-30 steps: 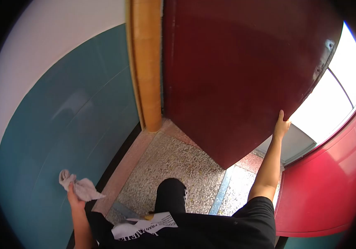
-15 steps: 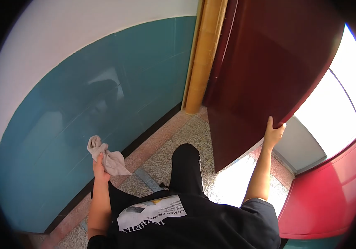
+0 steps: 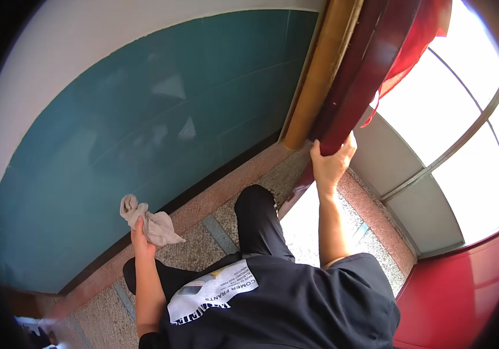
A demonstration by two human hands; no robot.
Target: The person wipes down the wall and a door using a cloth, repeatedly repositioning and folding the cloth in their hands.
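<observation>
My right hand [image 3: 332, 167] gripped the dark red door [image 3: 371, 64]; my left hand [image 3: 141, 235] held a pale cloth [image 3: 157, 227].
On my feed the dark red door stood nearly edge-on between one and two o'clock, its edge running down into the right hand near the centre at three o'clock, thumb on one side, fingers wrapped around the other. The pale cloth sat bunched at eight o'clock, pinched under the left thumb, well apart from the door. I saw the yellow-brown door frame [image 3: 319, 75] just beside the door at one o'clock, red fabric [image 3: 415, 49] past it toward two, bright window panes [image 3: 473, 189] at three, a glossy red panel [image 3: 453, 294] at four, speckled floor [image 3: 184, 256] at seven and a teal wall [image 3: 116, 116] at ten.
</observation>
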